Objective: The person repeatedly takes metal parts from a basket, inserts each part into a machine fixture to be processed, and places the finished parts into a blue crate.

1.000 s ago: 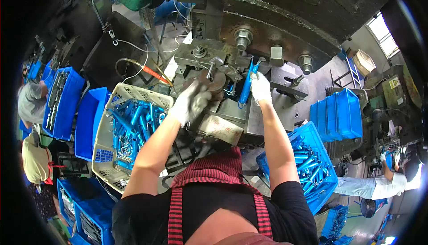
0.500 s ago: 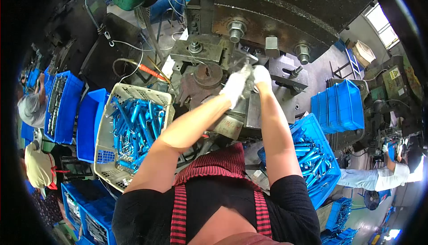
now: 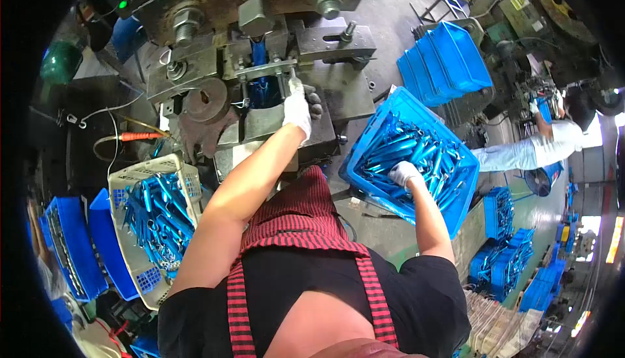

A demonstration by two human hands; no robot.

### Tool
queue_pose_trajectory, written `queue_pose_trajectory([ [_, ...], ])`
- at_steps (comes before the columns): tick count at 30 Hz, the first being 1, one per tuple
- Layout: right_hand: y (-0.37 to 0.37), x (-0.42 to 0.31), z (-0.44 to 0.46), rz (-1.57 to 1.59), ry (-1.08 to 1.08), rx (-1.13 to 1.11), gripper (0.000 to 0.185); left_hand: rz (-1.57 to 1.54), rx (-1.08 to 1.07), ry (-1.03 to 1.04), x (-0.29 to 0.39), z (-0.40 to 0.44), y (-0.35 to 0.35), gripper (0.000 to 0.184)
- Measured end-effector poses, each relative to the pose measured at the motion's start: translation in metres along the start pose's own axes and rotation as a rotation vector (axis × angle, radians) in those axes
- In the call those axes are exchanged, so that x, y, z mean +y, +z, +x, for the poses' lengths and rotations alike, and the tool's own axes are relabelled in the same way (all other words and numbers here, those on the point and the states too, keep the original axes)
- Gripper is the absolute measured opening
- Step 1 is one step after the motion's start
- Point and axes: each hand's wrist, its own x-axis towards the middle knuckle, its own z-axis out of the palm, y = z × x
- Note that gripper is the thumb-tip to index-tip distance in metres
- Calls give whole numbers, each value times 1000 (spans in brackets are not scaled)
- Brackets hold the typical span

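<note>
My left hand (image 3: 298, 114), in a white glove with dark fingertips, is at the front of the press die, its fingers curled beside a metal crossbar (image 3: 265, 69). Whatever it holds is hidden by the glove. Under the crossbar lies a shiny blue part (image 3: 260, 88) in the die. My right hand (image 3: 405, 174), also gloved, is down in a blue bin (image 3: 463, 207) among long, shiny blue metal parts (image 3: 437, 163). Its fingers are closed on the pile, around a blue metal part that the hand mostly covers.
The press ram with large bolts (image 3: 254, 16) hangs over the die. At the left stands a cream basket (image 3: 189, 174) of similar blue parts. Stacked blue bins (image 3: 449, 62) stand at the back right. A person (image 3: 553, 143) works at the far right.
My right hand has left the die and gone down into the right bin. My left hand stays by the die. The view has turned right, and the blue part in the die now shows.
</note>
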Motion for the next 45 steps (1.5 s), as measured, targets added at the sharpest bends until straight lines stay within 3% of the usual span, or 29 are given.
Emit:
queue_pose_trajectory([
  [2, 25, 3, 2, -42, -10, -138, 37, 15, 14, 19, -2, 3, -2, 39],
  [3, 42, 4, 7, -138, -107, -81, 42, 29, 7, 21, -1, 3, -2, 40],
  [5, 82, 8, 26, -169, -87, 15, 43, 52, -2, 25, 0, 1, -3, 43],
  [7, 74, 4, 31, -241, -209, -52, 37, 88, -3, 23, 3, -3, -3, 43],
  [9, 37, -27, 0, -283, -171, -135, 31, 126, -11, 28, 5, -2, -4, 43],
  [12, 45, -24, 1, -333, -220, -100, 34, 147, -22, 23, 6, -1, -3, 43],
  [16, 39, -7, -9, -73, -328, 260, 33, 179, -37, 21, 10, -7, -4, 45],
  [17, 27, -6, -16, 71, -173, 233, 34, 191, -50, 17, 11, -9, -2, 45],
  [21, -26, -4, -52, 502, 26, 508, 34, 130, -32, -19, 10, 2, -3, 43],
  [23, -29, 8, -38, 282, -25, 1012, 29, 119, -41, -33, 20, 1, 0, 32],
  [25, -56, 8, -32, 548, -151, 1185, 29, 96, -172, -104, 43, -13, -3, 28],
  [27, -98, -25, -56, 997, -58, 860, 28, -123, -283, 92, 62, -40, -9, 29],
  [29, -116, -53, -60, 1024, -141, 816, 29, -257, -359, 399, 73, -71, -22, 31],
  [30, -126, -82, -63, 984, -178, 823, 29, -161, -464, 333, 54, -40, -61, 32],
  [31, -133, -108, -64, 942, -213, 835, 29, 135, -42, 147, 52, -49, -61, 30],
  [33, -132, -145, -42, 757, -368, 838, 29, 331, 251, 304, 11, 17, -95, 33],
  [34, -136, -169, -41, 710, -450, 847, 30, 650, 316, 332, 9, 60, -113, 38],
  [36, -143, -216, -38, 678, -544, 844, 31, 951, 299, 246, 43, 71, -92, 45],
  [37, -144, -235, -36, 692, -551, 823, 32, 1200, 382, 515, 50, 72, -81, 45],
  [39, -146, -263, -25, 688, -601, 856, 32, 1181, 309, 483, 42, 97, -100, 47],
  [41, -150, -284, -9, 566, -622, 988, 29, 888, 304, 688, 33, 78, -88, 52],
  [42, -155, -293, -5, 582, -630, 999, 28, 756, 201, 776, 39, 60, -74, 55],
  [43, -155, -300, -2, 589, -630, 990, 28, 829, 267, 800, 33, 61, -78, 52],
  [44, -155, -306, 2, 641, -685, 995, 28, 938, 279, 598, 41, 10, -64, 52],
  [45, -158, -311, 0, 641, -679, 974, 28, 814, 146, 507, 29, -9, -71, 51],
])
